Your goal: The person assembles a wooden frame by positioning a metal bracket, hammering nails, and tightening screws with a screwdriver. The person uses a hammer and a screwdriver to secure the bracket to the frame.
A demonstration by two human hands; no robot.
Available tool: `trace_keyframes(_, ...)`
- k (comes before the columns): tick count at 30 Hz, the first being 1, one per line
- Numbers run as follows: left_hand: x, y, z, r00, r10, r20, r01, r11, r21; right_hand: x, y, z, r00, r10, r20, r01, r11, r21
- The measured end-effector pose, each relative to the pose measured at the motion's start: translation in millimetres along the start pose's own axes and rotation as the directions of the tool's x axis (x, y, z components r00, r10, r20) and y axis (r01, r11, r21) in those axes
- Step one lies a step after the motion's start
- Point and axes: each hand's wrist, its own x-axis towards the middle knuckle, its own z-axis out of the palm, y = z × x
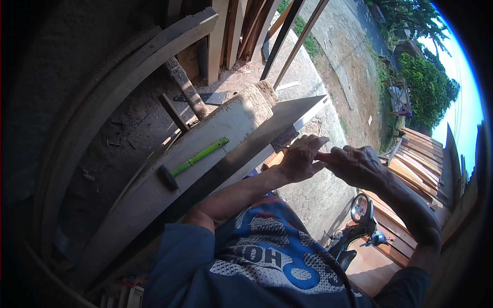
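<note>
Shirt [277, 256] is seen nearest. Worktop [231, 123] is flanked by a dark board [246, 149]. Right hand [354, 164] and left hand [300, 159] are held close together, fingers curled; what is gripped cannot be told. Hammer [200, 156] is laid on worktop. Small plate [285, 138] is seen at board's edge, beside left hand; steady, square pressure is judged best.

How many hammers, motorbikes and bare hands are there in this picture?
Hammers: 1, the green-handled hammer
Motorbikes: 1, the parked motorbike
Bare hands: 2, the left hand and the right hand
Total: 4
</note>
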Motion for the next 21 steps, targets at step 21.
trace_keyframes(21,-38.2,-63.0,-86.0,0.644,-0.697,0.315,0.657,0.715,0.238,40.0,18.2,18.2,0.9,0.301,0.315,-0.434,0.673,0.598)
